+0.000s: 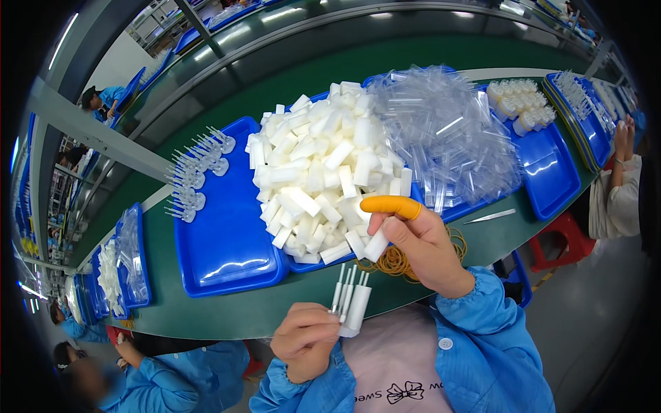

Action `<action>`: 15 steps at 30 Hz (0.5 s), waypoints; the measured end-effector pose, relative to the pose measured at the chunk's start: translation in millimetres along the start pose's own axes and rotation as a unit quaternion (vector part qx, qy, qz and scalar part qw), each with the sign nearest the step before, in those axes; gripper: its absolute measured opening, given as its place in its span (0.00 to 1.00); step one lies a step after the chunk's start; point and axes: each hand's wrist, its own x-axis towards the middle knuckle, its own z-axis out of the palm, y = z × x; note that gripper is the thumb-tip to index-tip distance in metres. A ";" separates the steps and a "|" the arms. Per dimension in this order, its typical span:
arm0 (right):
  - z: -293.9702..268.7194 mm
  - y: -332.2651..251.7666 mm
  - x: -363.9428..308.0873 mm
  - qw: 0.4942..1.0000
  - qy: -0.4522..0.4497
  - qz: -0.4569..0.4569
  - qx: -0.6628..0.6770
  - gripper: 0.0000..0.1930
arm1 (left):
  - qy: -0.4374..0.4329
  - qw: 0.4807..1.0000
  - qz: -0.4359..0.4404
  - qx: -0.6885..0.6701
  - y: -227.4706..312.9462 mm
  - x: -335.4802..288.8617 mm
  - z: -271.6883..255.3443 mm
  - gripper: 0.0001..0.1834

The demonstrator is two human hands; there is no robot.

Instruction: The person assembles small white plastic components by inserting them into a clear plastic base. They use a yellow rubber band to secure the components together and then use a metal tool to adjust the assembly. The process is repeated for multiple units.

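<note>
My left hand (306, 339) is closed on a white plastic part with thin upright prongs (342, 289). A white foam block (357, 308) sits upright against the prongs; whether it is pushed onto any is unclear. Above and to the right, my right hand (428, 251) pinches another loose foam block (376, 245) between thumb and fingers. A yellow finger cot (391, 206) covers its index finger. Just beyond that hand rises a big heap of similar foam blocks (323, 162). Yellow-brown rubber bands (394, 264) lie beneath the right hand at the table's near edge.
Pronged clear parts (196, 165) line a blue tray (231, 258) at left. Clear plastic sleeves (447, 131) are heaped right of the foam. Farther right, a blue tray (554, 182) holds white-and-yellow bundles (521, 104). Metal tweezers (490, 216) lie on the green table. Co-workers sit both sides.
</note>
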 end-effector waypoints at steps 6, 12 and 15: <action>-1.7 5.2 -0.7 0.999 -0.038 -0.011 -0.036 0.16 | -0.038 0.999 -0.020 0.001 2.4 2.3 2.5 0.10; -2.9 0.4 2.3 0.998 -0.055 0.021 -0.017 0.17 | -0.074 0.997 -0.019 0.007 0.4 5.9 -1.7 0.11; -1.1 -2.1 0.7 0.995 -0.071 0.067 -0.029 0.16 | -0.099 0.994 -0.018 0.043 -0.4 8.3 -3.4 0.11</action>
